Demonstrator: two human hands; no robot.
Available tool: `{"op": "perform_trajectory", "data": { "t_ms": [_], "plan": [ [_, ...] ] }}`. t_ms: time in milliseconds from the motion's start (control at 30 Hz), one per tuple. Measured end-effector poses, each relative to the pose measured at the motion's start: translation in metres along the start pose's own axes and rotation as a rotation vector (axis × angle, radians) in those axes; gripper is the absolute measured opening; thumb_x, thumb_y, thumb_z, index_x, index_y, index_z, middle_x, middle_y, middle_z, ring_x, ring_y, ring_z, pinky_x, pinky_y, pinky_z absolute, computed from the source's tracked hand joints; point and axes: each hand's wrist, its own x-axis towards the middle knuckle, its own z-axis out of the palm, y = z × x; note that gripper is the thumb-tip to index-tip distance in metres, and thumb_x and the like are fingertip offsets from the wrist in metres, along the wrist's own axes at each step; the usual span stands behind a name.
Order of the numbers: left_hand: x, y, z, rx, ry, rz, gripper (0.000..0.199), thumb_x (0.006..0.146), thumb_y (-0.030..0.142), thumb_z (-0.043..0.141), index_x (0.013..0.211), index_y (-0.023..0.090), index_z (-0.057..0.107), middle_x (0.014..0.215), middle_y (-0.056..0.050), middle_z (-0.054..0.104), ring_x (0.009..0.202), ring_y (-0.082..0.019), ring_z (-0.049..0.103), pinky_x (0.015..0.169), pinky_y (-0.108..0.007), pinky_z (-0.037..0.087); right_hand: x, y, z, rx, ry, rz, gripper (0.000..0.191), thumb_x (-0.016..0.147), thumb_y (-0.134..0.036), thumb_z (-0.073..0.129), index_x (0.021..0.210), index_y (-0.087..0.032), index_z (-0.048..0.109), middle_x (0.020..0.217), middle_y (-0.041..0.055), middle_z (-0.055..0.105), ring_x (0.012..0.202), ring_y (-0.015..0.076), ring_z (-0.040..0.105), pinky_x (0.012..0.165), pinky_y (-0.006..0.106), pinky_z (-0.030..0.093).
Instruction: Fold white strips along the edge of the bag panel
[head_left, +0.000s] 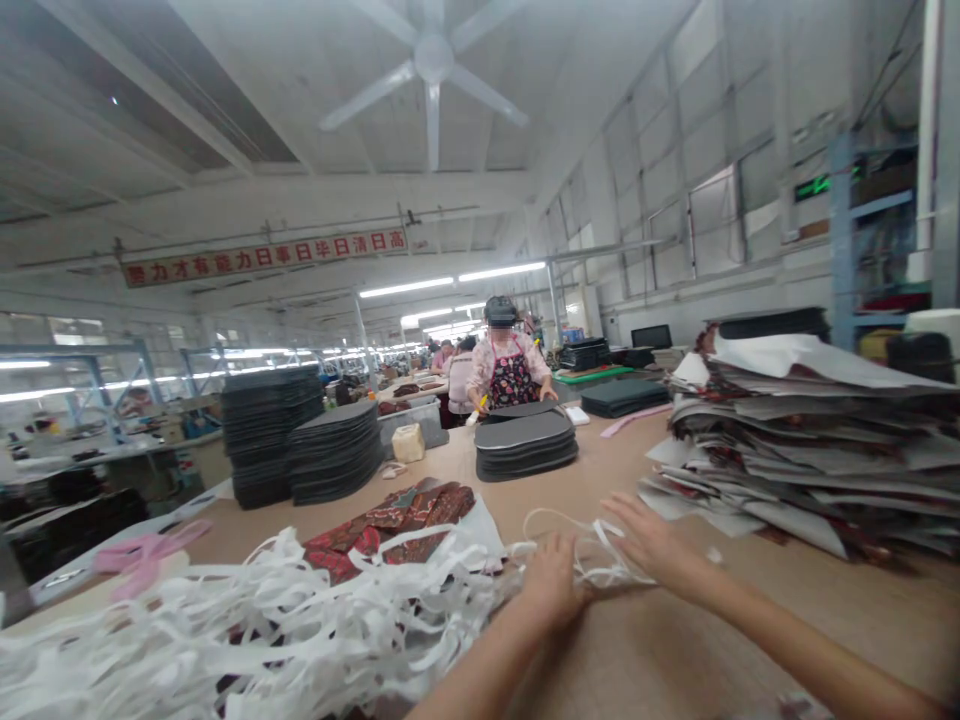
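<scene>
My left hand [553,580] rests low over the brown table at the right edge of a tangled heap of narrow white fabric strips [360,610]. Its fingers are curled around some loose white strips [600,575], though blur softens the grip. To its right, my right hand [660,545] has its fingers stretched forward and apart, over or touching the same strips. A thin loop of strip stands up between the two hands. Just beyond the heap lies red and brown patterned fabric [405,520], partly covered by the strips.
Stacks of dark rounded panels [525,440] stand ahead and at left [274,430]. A tall uneven pile of white-backed sheets [787,430] fills the right. Across the table a co-worker [514,365] in a floral apron handles panels. Pink cloth [150,560] lies far left.
</scene>
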Motion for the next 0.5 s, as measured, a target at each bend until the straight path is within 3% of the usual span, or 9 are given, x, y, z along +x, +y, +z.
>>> {"op": "perform_trajectory", "data": {
  "t_ms": [100, 200, 267, 367, 500],
  "plan": [
    [0.007, 0.006, 0.01, 0.007, -0.07, 0.047, 0.035, 0.08, 0.02, 0.046, 0.112, 0.014, 0.057, 0.109, -0.013, 0.061, 0.101, -0.028, 0.056, 0.083, -0.037, 0.044, -0.011, -0.01, 0.03, -0.113, -0.207, 0.09, 0.048, 0.075, -0.022, 0.049, 0.122, -0.011, 0.05, 0.131, 0.0194, 0.045, 0.12, 0.0277, 0.044, 0.099, 0.039, 0.036],
    [0.003, 0.001, 0.01, 0.029, -0.108, 0.098, 0.025, 0.078, 0.016, 0.045, 0.094, 0.015, 0.064, 0.097, -0.012, 0.065, 0.093, -0.028, 0.059, 0.08, -0.035, 0.045, -0.018, -0.01, 0.038, -0.095, -0.275, 0.096, 0.026, 0.074, -0.02, 0.048, 0.096, -0.017, 0.061, 0.104, 0.0122, 0.063, 0.099, 0.0255, 0.058, 0.086, 0.036, 0.043],
    [-0.002, -0.006, 0.005, 0.043, -0.105, 0.089, 0.025, 0.077, 0.016, 0.046, 0.095, 0.015, 0.064, 0.097, -0.013, 0.065, 0.09, -0.028, 0.06, 0.077, -0.036, 0.045, -0.015, -0.007, 0.032, 0.032, -0.215, 0.1, 0.014, 0.075, -0.023, 0.046, 0.077, -0.019, 0.06, 0.08, 0.0067, 0.066, 0.079, 0.0224, 0.061, 0.073, 0.033, 0.046],
    [-0.008, -0.019, -0.007, 0.056, -0.079, 0.047, 0.034, 0.079, 0.015, 0.043, 0.11, 0.019, 0.057, 0.1, -0.011, 0.064, 0.09, -0.028, 0.06, 0.075, -0.036, 0.044, -0.004, 0.002, 0.011, 0.347, -0.067, 0.268, 0.013, 0.07, -0.028, 0.05, 0.061, -0.019, 0.054, 0.055, 0.0005, 0.058, 0.055, 0.0185, 0.056, 0.054, 0.029, 0.044],
    [-0.009, -0.027, -0.02, 0.059, -0.07, 0.016, 0.042, 0.082, 0.016, 0.044, 0.123, 0.025, 0.045, 0.105, -0.007, 0.062, 0.094, -0.024, 0.059, 0.076, -0.034, 0.044, 0.012, 0.014, -0.028, 0.815, 0.206, 0.56, 0.012, 0.061, -0.028, 0.06, 0.059, -0.018, 0.054, 0.052, -0.0003, 0.056, 0.048, 0.0164, 0.054, 0.051, 0.029, 0.047]
  ]
}}
